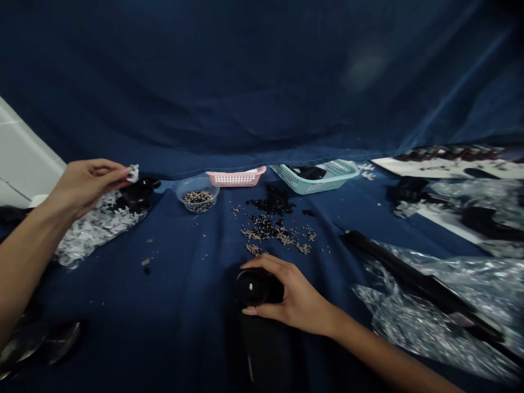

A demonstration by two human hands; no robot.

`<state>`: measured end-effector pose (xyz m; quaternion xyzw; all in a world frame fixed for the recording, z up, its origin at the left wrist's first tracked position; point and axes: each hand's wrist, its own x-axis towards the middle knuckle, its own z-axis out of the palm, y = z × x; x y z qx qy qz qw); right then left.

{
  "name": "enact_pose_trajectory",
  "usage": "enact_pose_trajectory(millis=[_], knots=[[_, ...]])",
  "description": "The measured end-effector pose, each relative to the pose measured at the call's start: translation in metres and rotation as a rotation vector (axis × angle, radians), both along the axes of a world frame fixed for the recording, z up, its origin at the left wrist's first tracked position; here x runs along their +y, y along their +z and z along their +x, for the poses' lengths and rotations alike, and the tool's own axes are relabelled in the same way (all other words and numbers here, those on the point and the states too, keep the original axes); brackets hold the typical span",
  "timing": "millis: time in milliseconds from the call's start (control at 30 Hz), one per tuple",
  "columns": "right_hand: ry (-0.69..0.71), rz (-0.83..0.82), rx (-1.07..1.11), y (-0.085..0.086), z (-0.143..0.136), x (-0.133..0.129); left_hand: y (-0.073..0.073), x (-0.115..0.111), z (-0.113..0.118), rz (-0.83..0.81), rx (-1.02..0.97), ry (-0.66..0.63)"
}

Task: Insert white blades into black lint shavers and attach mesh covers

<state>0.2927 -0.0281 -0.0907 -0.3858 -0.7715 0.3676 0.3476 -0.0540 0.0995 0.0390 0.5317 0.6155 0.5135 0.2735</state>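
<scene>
Pinched in my left hand [92, 183] is a small white plastic piece [133, 173], held above a clear bag [98, 229] full of similar white pieces. A shiny black part [139, 195] rests on that bag, just below my left fingers. My right hand [289, 295] curls round a glossy black rounded part [250, 287], thumb and fingers on opposite sides. Beneath it a long black body [266, 349] stretches toward me; whether the two are joined I cannot tell. Small screws [282, 234] and black bits [273, 201] lie loose beyond my right hand.
A clear bowl of screws [198, 195], a pink basket [237, 178] and a turquoise basket [315, 183] stand at the back by the hanging blue cloth. On the right, a black electric screwdriver [409, 267] lies across plastic bags [442, 322]. Black glossy parts [41, 341] sit at lower left.
</scene>
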Motion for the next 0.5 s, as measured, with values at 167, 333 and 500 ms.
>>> enact_pose_trajectory(millis=[167, 333, 500], knots=[[-0.019, 0.020, 0.050, -0.004, -0.001, 0.003, -0.040, -0.059, 0.089, -0.156, -0.434, -0.349], [-0.017, 0.110, 0.170, 0.002, 0.007, 0.008, -0.078, -0.110, 0.138, -0.498, -0.800, -0.645], [-0.084, 0.276, 0.282, 0.015, 0.014, 0.005, -0.080, -0.121, 0.152, -0.542, -0.847, -0.682]])
